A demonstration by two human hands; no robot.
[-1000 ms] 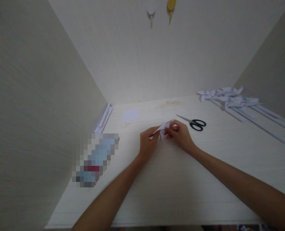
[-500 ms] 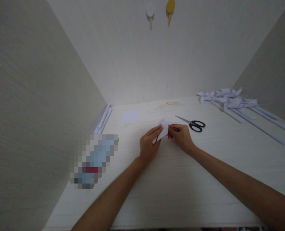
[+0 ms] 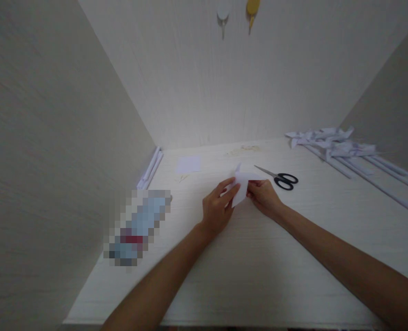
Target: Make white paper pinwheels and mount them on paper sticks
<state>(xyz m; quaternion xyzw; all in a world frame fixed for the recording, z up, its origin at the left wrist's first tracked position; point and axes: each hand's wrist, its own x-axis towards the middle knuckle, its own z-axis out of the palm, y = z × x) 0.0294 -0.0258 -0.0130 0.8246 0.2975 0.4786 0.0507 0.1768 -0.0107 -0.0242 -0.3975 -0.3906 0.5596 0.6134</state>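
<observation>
My left hand (image 3: 219, 204) holds a white piece of paper (image 3: 240, 191) in front of me, just above the table, with its fingers pressed on the paper's left side. Thin flaps of the paper stand up and out at the top. My right hand (image 3: 264, 197) is closed in a pinch at the paper's right edge, and its fingertips are partly hidden behind the sheet. Black-handled scissors (image 3: 281, 179) lie just beyond my right hand, blades pointing back and left.
A square paper sheet (image 3: 188, 164) and thin pale strips (image 3: 182, 177) lie left of centre. Rolled paper tubes (image 3: 151, 168) and a blurred packet (image 3: 140, 230) are along the left wall. Folded-paper pinwheels (image 3: 348, 148) on paper sticks lie at right. Hooks (image 3: 252, 8) hang on the back wall.
The paper has turned and its flaps now spread wider, one reaching over my right hand. Both hands have shifted slightly right in view, as has the whole scene.
</observation>
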